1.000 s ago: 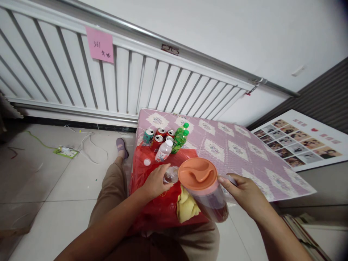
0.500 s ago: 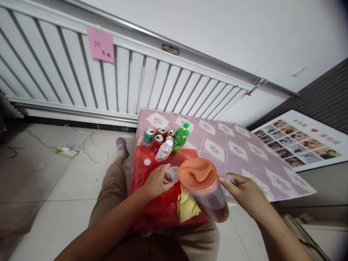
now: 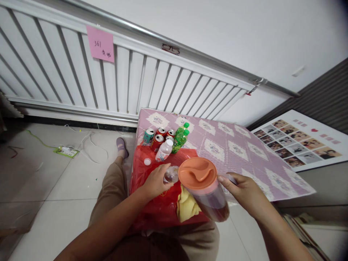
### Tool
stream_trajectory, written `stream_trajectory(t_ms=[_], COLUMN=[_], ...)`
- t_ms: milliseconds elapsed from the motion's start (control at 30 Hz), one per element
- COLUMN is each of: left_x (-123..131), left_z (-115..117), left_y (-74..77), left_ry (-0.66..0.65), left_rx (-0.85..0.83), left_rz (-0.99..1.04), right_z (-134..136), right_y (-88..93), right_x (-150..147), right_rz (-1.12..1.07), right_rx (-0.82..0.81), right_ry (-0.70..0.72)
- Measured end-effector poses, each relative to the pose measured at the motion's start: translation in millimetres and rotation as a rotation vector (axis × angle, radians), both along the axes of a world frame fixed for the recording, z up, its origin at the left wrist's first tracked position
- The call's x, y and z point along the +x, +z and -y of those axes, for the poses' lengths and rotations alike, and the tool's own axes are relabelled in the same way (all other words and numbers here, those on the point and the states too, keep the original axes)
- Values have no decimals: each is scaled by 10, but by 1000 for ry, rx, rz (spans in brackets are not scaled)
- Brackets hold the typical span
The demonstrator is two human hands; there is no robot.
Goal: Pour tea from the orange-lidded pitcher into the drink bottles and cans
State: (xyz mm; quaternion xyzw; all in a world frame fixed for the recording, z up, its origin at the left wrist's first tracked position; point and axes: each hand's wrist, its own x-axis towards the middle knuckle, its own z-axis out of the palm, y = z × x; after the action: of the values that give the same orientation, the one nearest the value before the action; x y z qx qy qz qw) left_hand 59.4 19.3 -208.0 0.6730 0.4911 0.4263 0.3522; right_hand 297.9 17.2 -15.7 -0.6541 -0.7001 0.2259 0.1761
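Note:
My right hand (image 3: 240,190) is closed round the handle of a clear pitcher (image 3: 210,203) with an orange lid (image 3: 198,172). Dark liquid lies in the pitcher, which leans toward the left. Its lid edge meets the mouth of a small clear bottle (image 3: 170,174), which my left hand (image 3: 157,181) grips from the side. A yellow cloth (image 3: 187,206) lies crumpled beneath the pitcher on red plastic sheeting (image 3: 152,214). Just beyond my left hand are a white cap (image 3: 147,162) and a white bottle (image 3: 164,150).
Several drink cans (image 3: 157,142) and two green-capped bottles (image 3: 179,140) stand behind the white bottle. They rest on a lilac patterned cover (image 3: 217,145) against a white radiator (image 3: 130,79). A power strip (image 3: 66,151) with cables lies on the floor at left; a photo board (image 3: 301,141) leans at right.
Almost nothing differs. Both hands, the pitcher and the small bottle keep nearly the same place and tilt.

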Motion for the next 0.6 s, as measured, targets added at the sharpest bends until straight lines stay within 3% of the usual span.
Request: stream_trajectory(t_ms=[600], left_x=[-1], left_z=[-13], left_y=[5], left_ry=[-11], left_rx=[0], left_rz=[-1], right_z=[-17], right_y=[-13], right_x=[29], right_rz=[24], right_rx=[18], right_ry=[30])
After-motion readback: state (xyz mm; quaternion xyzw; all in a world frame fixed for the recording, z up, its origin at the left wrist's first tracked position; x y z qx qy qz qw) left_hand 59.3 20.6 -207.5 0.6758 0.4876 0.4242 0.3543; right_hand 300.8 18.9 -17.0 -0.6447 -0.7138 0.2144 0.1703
